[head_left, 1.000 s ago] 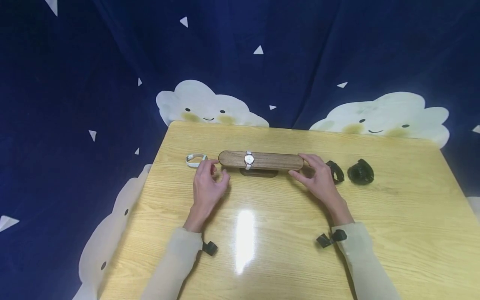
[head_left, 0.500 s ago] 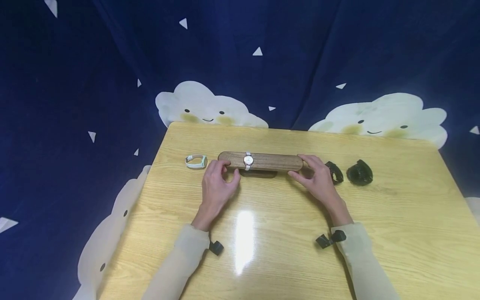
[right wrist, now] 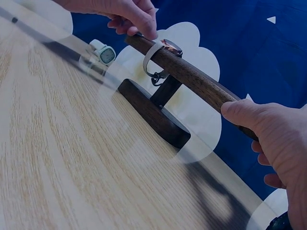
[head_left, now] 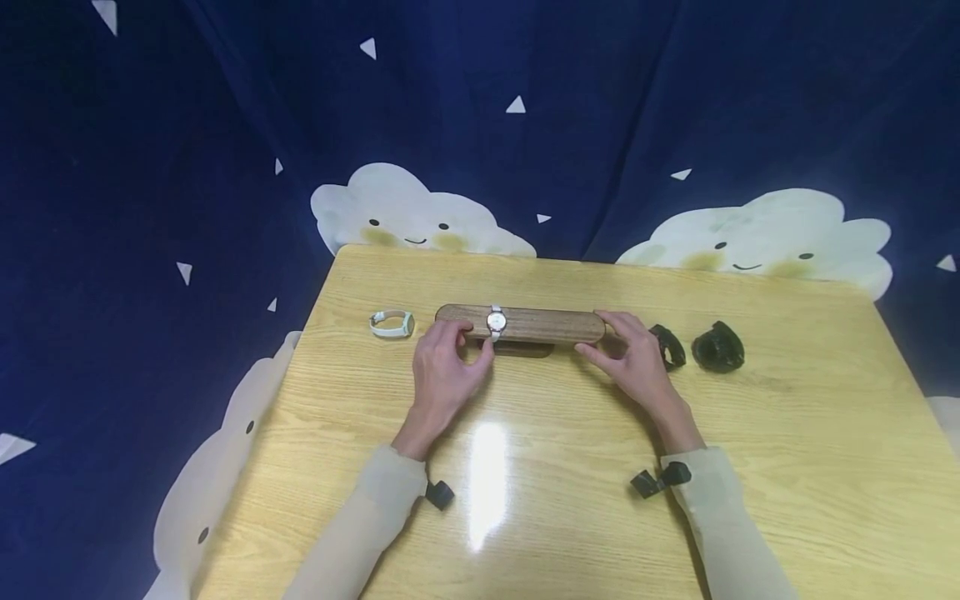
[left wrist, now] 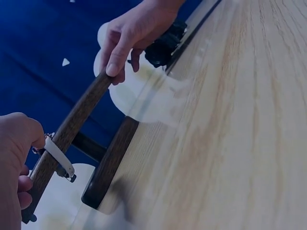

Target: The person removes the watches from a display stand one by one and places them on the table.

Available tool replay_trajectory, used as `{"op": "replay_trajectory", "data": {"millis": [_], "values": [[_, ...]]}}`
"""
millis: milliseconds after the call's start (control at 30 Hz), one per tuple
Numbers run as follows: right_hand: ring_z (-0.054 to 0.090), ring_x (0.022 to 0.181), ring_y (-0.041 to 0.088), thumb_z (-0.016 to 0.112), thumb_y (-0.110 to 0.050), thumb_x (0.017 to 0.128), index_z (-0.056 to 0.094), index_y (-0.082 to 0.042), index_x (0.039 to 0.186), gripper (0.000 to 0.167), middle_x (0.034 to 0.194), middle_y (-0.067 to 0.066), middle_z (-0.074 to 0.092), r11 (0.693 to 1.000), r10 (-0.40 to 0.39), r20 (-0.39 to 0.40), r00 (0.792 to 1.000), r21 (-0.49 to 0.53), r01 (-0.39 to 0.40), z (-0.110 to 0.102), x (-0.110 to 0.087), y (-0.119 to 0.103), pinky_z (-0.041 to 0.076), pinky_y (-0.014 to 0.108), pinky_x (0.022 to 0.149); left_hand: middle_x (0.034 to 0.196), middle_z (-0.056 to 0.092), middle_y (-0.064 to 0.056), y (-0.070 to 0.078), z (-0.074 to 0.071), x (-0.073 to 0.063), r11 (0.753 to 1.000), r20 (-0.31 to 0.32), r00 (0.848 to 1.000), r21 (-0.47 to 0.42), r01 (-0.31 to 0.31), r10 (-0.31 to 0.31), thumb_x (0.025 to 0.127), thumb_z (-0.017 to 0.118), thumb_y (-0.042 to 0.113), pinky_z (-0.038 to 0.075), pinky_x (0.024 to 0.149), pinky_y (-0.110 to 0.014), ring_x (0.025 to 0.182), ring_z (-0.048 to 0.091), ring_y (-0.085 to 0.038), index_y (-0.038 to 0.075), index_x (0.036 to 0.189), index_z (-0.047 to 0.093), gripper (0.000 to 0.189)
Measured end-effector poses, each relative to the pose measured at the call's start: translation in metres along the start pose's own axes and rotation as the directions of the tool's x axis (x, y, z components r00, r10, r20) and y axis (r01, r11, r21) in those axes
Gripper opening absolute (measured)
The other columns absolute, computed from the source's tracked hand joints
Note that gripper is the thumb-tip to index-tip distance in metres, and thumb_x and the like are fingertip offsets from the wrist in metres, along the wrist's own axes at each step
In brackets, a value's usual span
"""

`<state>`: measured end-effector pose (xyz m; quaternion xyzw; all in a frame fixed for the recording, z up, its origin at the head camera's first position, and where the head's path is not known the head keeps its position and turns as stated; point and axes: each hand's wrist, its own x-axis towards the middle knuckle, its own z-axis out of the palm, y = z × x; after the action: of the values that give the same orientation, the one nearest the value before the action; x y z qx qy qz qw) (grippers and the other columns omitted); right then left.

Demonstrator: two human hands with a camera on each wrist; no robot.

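A wooden watch stand (head_left: 551,323) has a horizontal bar on a short post and a flat base (right wrist: 153,115). Round its bar, left of the middle, sits a wristwatch (head_left: 497,320) with a pale strap and round face. My right hand (head_left: 636,358) grips the bar's right end between thumb and fingers. Beside the watch, my left hand (head_left: 446,367) has its loosely bent fingers over the left part of the bar, the thumb tip right at the strap (left wrist: 58,154). In the right wrist view the left hand (right wrist: 129,14) partly covers the bar's far end.
A pale mint watch (head_left: 392,325) lies left of the stand on the wooden table (head_left: 570,467). Two black watches, one (head_left: 667,347) close behind the right hand and another (head_left: 718,347) further right, lie on the table. A dark blue curtain (head_left: 450,100) hangs behind.
My left hand has moved right, from beside the bar's left end to the wristwatch. My right hand stays on the bar's right end, and the stand and watches have kept their places.
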<state>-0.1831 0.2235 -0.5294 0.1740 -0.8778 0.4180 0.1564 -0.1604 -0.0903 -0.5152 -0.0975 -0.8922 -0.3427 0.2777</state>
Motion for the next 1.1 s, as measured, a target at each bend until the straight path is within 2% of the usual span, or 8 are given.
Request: {"op": "replay_trajectory", "data": {"millis": [300, 633, 900, 1100], "values": [[0.058, 0.128, 0.041, 0.092, -0.019, 0.081, 0.065, -0.002, 0.137, 0.065, 0.134, 0.020, 0.066, 1.000, 0.000, -0.001, 1.000, -0.013, 0.000, 0.000, 0.000, 0.002, 0.046, 0.062, 0.107, 0.082, 0.068, -0.008, 0.007, 0.003, 0.004, 0.999, 0.029, 0.999, 0.036, 0.015, -0.016, 0.090, 0.078, 0.037, 0.052, 0.069, -0.036, 0.071, 0.059, -0.020, 0.005, 0.102, 0.074, 0.034], [0.059, 0.127, 0.040, 0.092, -0.019, 0.081, 0.065, -0.001, 0.137, 0.065, 0.134, 0.020, 0.066, 1.000, -0.014, -0.006, 1.000, -0.009, 0.014, 0.000, 0.000, 0.002, 0.047, 0.062, 0.106, 0.082, 0.069, -0.007, 0.011, 0.008, 0.006, 0.998, 0.035, 0.999, 0.066, 0.011, -0.014, 0.089, 0.079, 0.035, 0.052, 0.071, -0.036, 0.073, 0.060, -0.019, 0.006, 0.105, 0.075, 0.034], [0.060, 0.127, 0.039, 0.092, -0.019, 0.081, 0.066, -0.004, 0.137, 0.064, 0.134, 0.019, 0.067, 1.000, -0.026, -0.010, 1.000, -0.006, 0.026, 0.000, 0.000, 0.001, 0.047, 0.061, 0.105, 0.083, 0.068, -0.005, 0.013, 0.010, 0.009, 0.997, 0.011, 1.000, 0.068, -0.022, 0.022, 0.088, 0.081, 0.033, 0.046, 0.063, -0.031, 0.072, 0.058, -0.017, 0.006, 0.112, 0.074, 0.037], [0.059, 0.128, 0.040, 0.092, -0.019, 0.082, 0.066, -0.002, 0.137, 0.063, 0.134, 0.020, 0.066, 1.000, -0.013, 0.001, 1.000, -0.006, 0.013, -0.001, 0.001, 0.000, 0.045, 0.064, 0.106, 0.082, 0.066, -0.003, 0.013, 0.010, 0.011, 0.996, 0.032, 0.999, 0.089, -0.022, 0.019, 0.088, 0.081, 0.035, 0.045, 0.063, -0.031, 0.072, 0.057, -0.017, 0.008, 0.113, 0.075, 0.038]]}}
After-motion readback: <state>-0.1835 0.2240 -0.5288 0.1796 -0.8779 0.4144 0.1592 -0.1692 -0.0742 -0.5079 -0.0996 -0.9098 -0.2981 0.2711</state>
